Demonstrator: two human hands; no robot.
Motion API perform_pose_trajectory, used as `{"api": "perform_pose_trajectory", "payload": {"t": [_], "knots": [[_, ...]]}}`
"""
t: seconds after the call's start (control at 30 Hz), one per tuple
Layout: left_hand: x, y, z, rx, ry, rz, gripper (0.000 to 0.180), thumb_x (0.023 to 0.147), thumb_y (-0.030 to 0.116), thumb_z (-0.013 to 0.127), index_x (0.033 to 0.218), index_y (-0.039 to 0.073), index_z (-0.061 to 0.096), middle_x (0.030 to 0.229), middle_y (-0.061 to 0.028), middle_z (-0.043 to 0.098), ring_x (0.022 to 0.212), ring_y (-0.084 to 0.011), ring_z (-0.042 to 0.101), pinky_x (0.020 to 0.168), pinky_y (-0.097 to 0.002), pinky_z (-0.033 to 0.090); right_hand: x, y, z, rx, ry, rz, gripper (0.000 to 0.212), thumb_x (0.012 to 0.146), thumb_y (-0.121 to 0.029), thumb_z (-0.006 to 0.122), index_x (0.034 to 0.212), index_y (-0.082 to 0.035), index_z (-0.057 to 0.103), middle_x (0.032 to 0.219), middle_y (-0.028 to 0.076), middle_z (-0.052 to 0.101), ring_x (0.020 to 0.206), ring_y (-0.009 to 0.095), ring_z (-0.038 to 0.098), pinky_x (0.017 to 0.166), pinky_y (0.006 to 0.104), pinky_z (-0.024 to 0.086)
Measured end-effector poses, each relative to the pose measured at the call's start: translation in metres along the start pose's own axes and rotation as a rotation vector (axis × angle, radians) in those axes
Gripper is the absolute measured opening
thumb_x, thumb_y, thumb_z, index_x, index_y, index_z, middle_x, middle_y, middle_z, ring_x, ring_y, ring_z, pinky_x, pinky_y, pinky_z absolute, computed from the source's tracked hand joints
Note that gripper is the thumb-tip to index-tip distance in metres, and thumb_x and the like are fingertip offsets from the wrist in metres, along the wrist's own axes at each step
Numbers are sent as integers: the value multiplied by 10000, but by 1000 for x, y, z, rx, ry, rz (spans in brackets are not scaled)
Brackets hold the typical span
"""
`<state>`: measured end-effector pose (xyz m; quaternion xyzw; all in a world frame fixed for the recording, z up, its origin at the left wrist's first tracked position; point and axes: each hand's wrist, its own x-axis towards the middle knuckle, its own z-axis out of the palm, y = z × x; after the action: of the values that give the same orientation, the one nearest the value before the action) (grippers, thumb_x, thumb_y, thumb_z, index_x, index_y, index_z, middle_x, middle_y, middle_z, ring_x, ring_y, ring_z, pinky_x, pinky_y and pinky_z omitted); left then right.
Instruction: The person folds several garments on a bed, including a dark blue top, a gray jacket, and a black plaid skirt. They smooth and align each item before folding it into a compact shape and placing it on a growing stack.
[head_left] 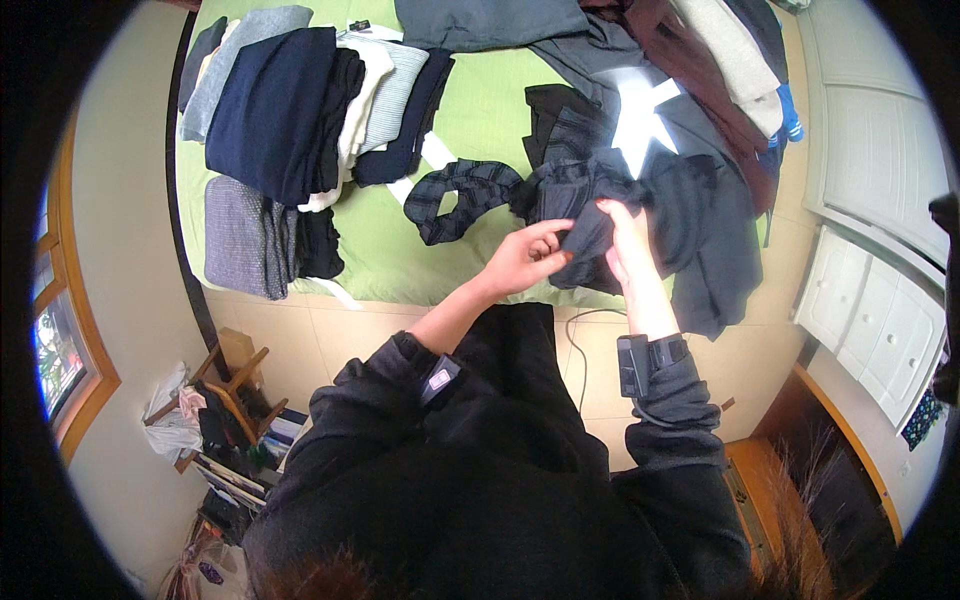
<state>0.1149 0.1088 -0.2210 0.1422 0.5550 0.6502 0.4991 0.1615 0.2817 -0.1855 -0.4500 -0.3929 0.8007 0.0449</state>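
Observation:
A dark garment (590, 240) with a faint checked pattern lies bunched at the near edge of the bed, and both my hands are on it. My left hand (525, 258) pinches its left edge between thumb and curled fingers. My right hand (630, 243) grips the cloth from the right, thumb on top and fingers partly hidden beneath. Left of the bunch, a looped strip of dark checked cloth (432, 212) curves over the sheet; whether it belongs to the same garment I cannot tell. More dark cloth (715, 265) hangs over the bed's edge beside my right hand.
Folded clothes, with a navy pile (265, 120) and a grey knit (250, 240), stand on the left of the green bed sheet (490, 95). Maroon clothing (690, 85) heaps at the far right. White drawers (880, 320) stand right; a thin cable (572, 345) lies on the floor.

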Motion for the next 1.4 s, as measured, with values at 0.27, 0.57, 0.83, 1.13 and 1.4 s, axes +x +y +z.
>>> {"api": "perform_pose_trajectory", "payload": {"t": [0.27,0.57,0.83,1.13,1.4], "knots": [[11,11,-8,507,227,193,1116,639,292,834,1438,33,99,1335,-161,358,1236,-272,375,1050,-372,281,-6,22,-35,591,-330,218,367,731,8,458,1084,73,535,1080,160,607,991,292,596,934,403,466],[15,0,-7,566,260,106,237,739,86,716,942,21,613,960,-110,598,807,-226,581,745,-291,471,2,15,-42,-179,-31,-206,390,847,-22,492,1234,15,475,1155,124,559,1052,187,533,981,321,372],[11,-22,6,377,10,44,283,773,148,708,978,26,557,987,-17,557,877,-116,528,762,-292,451,-6,36,-38,-907,116,-218,517,800,-257,699,1176,49,519,814,22,611,692,80,532,644,215,436],[24,-19,4,-146,1,-372,743,701,-88,642,1346,18,290,1051,-98,618,948,-177,597,839,-269,460,-27,6,-44,-362,-333,-38,670,771,39,534,1389,-99,314,666,92,600,452,148,580,477,269,521],[25,49,-21,587,202,268,232,762,-15,541,993,-18,571,931,-49,609,877,-141,574,762,-267,468,-72,-70,-55,-1027,95,-455,129,865,-52,535,956,38,555,751,81,645,673,128,632,626,259,503]]}}
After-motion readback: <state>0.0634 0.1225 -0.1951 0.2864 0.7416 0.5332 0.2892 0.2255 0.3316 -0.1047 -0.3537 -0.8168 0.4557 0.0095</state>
